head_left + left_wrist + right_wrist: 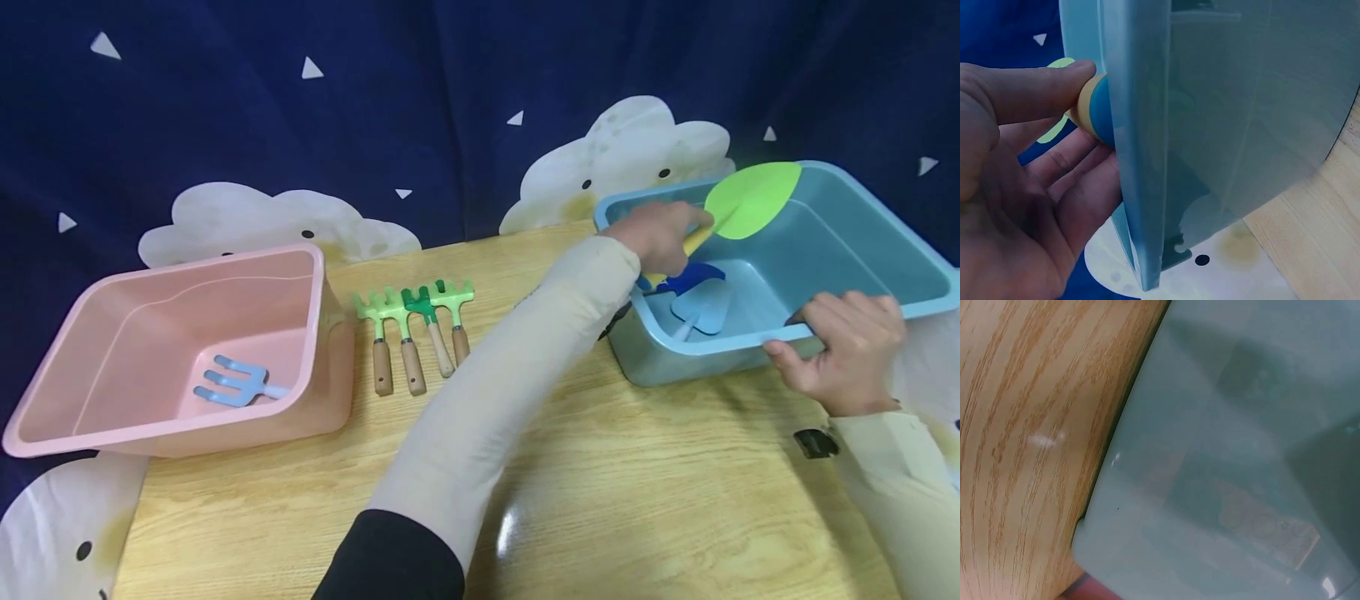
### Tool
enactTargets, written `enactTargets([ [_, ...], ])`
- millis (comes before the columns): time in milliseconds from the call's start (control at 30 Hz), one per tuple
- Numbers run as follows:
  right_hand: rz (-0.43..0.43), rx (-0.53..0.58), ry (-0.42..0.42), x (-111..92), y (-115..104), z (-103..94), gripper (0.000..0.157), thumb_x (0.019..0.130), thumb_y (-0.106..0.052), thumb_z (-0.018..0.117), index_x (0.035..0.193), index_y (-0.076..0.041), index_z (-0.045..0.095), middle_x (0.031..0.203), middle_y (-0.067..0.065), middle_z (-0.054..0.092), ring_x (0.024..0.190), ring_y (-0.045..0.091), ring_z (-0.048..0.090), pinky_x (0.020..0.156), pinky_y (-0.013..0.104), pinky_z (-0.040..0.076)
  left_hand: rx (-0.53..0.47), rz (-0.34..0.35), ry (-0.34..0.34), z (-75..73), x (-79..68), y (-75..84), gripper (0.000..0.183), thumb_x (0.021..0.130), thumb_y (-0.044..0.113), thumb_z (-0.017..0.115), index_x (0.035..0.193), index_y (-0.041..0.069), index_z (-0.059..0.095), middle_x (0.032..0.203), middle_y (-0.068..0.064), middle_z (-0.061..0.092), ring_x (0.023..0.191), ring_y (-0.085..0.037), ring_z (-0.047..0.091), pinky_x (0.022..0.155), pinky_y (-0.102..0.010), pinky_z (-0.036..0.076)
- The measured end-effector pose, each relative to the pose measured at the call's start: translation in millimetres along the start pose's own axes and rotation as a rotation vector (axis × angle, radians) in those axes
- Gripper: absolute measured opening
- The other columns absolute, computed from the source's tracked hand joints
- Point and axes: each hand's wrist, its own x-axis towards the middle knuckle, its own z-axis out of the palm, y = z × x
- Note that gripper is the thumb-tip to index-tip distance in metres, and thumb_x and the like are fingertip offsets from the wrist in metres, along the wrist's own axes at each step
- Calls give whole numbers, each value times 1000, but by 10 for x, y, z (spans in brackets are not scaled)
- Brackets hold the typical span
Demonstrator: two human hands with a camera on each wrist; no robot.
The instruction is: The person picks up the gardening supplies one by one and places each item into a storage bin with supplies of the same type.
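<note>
Got a lime-green toy trowel (752,200) over the blue tub's (873,196) left edge. Probably best to keep that pinch firm and lift the handle's butt clear of the rim; looks tight there. Held by the handle between left hand's (663,237) thumb and curled fingers, with blade poking past the index finger toward the far edge. Right-hand (851,350) fingers hooked over the near rim, probably for steadying. Further out, rakes (438,343) near the desk's (637,500) far edge.
</note>
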Motion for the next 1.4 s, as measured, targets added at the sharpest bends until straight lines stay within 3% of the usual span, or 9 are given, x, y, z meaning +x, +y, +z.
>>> enactTargets([
  [200, 3, -6, -38, 14, -87, 26, 92, 78, -88, 39, 47, -2, 39, 45, 14, 34, 44, 35, 25, 57, 50, 16, 3, -30, -31, 42, 16, -16, 68, 96, 12, 57, 151, 45, 32, 144, 19, 42, 113, -6, 49, 75, -17, 47],
  [433, 18, 6, 1, 15, -96, 73, 92, 76, -89, 41, 47, -3, 38, 44, 14, 34, 44, 35, 23, 57, 47, 15, -22, -48, -38, 82, 38, -51, 69, 96, 9, 57, 149, 47, 34, 148, 19, 40, 101, -8, 55, 64, -18, 45],
  [800, 20, -4, -12, 23, -117, 57, 91, 77, -89, 40, 47, -4, 36, 44, 12, 31, 44, 33, 22, 56, 46, 13, 89, -28, -43, 120, 7, -24, 64, 98, 13, 54, 151, 43, 33, 155, 22, 37, 122, -3, 44, 101, -19, 41],
  [967, 23, -8, -21, 25, -119, 53, 90, 77, -89, 39, 47, -4, 35, 44, 12, 31, 44, 33, 22, 57, 46, 13, 131, -23, -19, 142, 33, -12, 53, 99, 16, 55, 146, 37, 44, 135, 13, 53, 115, -5, 48, 100, -20, 42],
  [1067, 23, -6, -23, 24, -129, 54, 90, 77, -89, 40, 47, -5, 35, 44, 11, 31, 44, 33, 22, 57, 47, 13, 151, 16, 9, 166, 69, -49, 45, 98, 19, 58, 140, 32, 51, 126, 12, 56, 108, -6, 49, 95, -20, 42],
  [1167, 20, -3, -21, 26, -129, 57, 90, 78, -89, 40, 47, -4, 35, 44, 12, 31, 44, 33, 22, 57, 48, 14, 140, 30, 4, 161, 99, -112, 52, 97, 20, 57, 146, 31, 45, 143, 12, 51, 124, -4, 49, 105, -17, 39],
  [1300, 22, 1, -7, 21, -106, 68, 90, 77, -89, 41, 47, -4, 36, 44, 13, 32, 44, 33, 22, 57, 47, 14, 100, 26, 10, 110, 99, -191, 61, 97, 18, 56, 153, 31, 34, 157, 18, 37, 142, 0, 36, 115, -18, 33],
  [1400, 20, 3, 1, 14, -85, 70, 90, 76, -89, 41, 46, -5, 35, 44, 13, 32, 44, 33, 21, 56, 46, 13, 84, 52, 63, 61, 85, -240, 58, 97, 17, 54, 152, 30, 38, 156, 18, 39, 141, 0, 39, 113, -19, 36],
])
